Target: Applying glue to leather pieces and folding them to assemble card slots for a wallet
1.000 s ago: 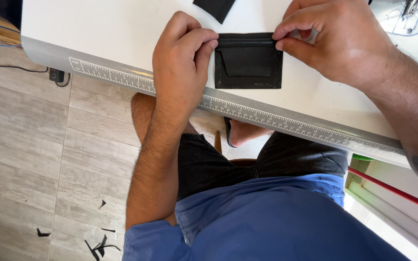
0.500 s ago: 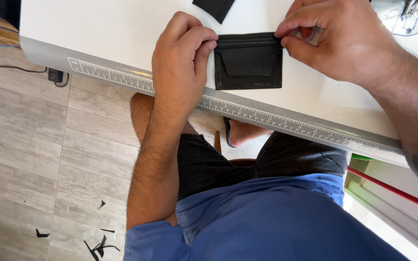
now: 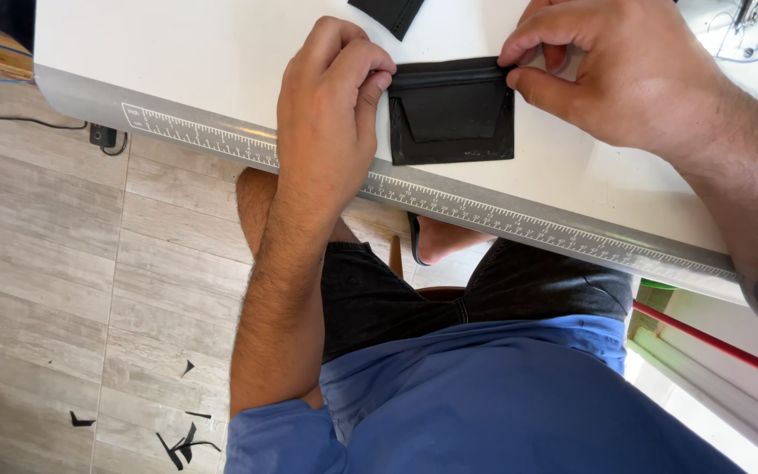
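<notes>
Both hands pinch the black leather piece [image 3: 452,112] between them.

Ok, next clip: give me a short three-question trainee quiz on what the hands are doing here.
1. True or false: both hands pinch the top edge of the black piece.
2. What runs along the near edge of the table?
A) a printed ruler strip
B) a red cord
C) a zipper
3. Fill in: black scraps lie on the ____.

Key:
1. True. The left hand has its grip on the left corner, the right hand on the right corner.
2. A, the ruler strip.
3. Floor, lower left in the view.
</notes>
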